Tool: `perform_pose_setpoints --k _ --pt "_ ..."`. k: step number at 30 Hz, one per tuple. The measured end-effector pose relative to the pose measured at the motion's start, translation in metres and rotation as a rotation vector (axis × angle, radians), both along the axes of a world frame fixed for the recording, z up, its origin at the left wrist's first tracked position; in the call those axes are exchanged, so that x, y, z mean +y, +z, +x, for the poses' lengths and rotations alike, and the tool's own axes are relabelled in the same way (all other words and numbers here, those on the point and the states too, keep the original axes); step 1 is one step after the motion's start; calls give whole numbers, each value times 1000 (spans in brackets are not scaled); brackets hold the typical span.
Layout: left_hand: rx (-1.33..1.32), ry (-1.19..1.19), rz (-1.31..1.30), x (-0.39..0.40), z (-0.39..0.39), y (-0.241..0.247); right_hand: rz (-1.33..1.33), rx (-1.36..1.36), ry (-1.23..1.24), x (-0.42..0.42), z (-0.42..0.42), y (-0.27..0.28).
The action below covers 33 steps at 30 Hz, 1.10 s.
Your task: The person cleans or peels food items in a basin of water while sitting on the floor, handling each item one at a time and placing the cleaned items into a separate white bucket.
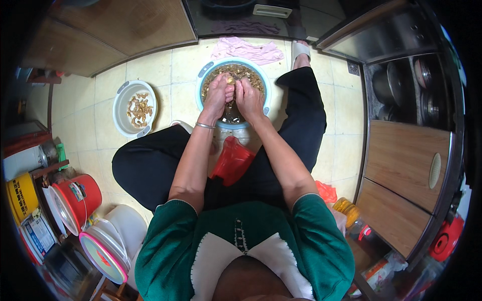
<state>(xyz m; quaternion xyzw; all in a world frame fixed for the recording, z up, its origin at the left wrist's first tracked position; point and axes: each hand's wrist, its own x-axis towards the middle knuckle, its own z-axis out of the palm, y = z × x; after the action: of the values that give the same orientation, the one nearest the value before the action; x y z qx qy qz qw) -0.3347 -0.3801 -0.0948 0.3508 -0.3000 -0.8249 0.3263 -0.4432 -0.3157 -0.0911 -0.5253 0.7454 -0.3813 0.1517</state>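
Over a large white basin with a pale blue rim (198,84), both of my hands are close together. My left hand (218,95) grips a pale yellow knobbly root piece (231,80), which looks like ginger. The fingertips of my right hand (249,98) are pinched against its side, on a small dark object (237,78) too small to make out. Dark water and a mass of brown root pieces (235,70) fill the basin below. To the left, a smaller white basin (121,109) holds several cleaned-looking root pieces (140,109).
A pink cloth (246,50) lies behind the large basin, by dark cabinet fronts. A red plastic bag or sheet (233,160) hangs between my legs. Red bucket (81,201) and white bucket (126,225) stand at lower left. An oil bottle (348,214) and wooden cabinet (404,161) are on the right.
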Motion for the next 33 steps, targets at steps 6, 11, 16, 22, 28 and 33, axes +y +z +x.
perform_pose_setpoints --k 6,11,16,22,28,33 --pt "141 -5 54 -5 2 4 -46 15 -27 0 1 -3" --pt "113 -44 -36 -6 3 4 -77 89 -43 -2 -3 -7" --pt "78 -33 -69 -6 4 11 -98 -41 -64 -1 -3 4" --pt "208 -62 -29 -11 15 6 -112 -67 -60 -2 -6 3" --pt "159 -54 -64 -8 9 1 -100 -63 18 3 5 8" --pt "182 -56 -119 -10 9 -12 -29 2 20 2 3 6"
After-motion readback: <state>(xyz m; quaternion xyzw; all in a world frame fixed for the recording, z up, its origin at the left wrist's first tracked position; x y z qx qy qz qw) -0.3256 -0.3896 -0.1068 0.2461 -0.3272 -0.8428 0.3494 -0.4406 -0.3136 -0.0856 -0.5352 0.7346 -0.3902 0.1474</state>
